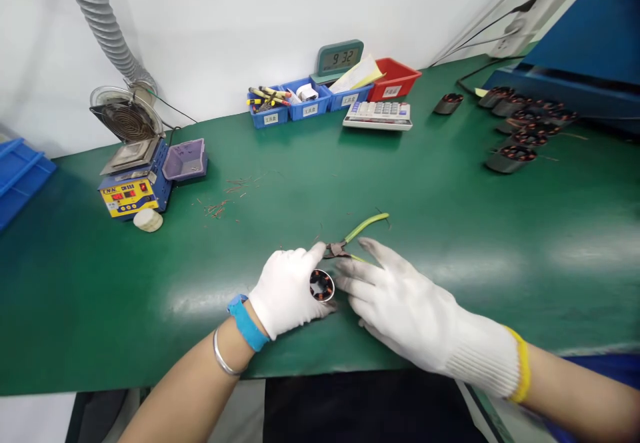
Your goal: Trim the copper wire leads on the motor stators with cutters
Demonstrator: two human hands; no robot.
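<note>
My left hand, in a white glove, is closed round a small round motor stator with copper windings, holding it just above the green mat. My right hand, also gloved, lies beside it with fingers stretched out, the fingertips touching the stator and resting on green-handled cutters that lie on the mat just beyond both hands. The cutters' jaws point toward my left thumb.
A soldering station with a purple tray and fume hose stands at the far left. Wire scraps lie near it. Blue bins, a red bin, clock and calculator line the back. Several stators sit at right.
</note>
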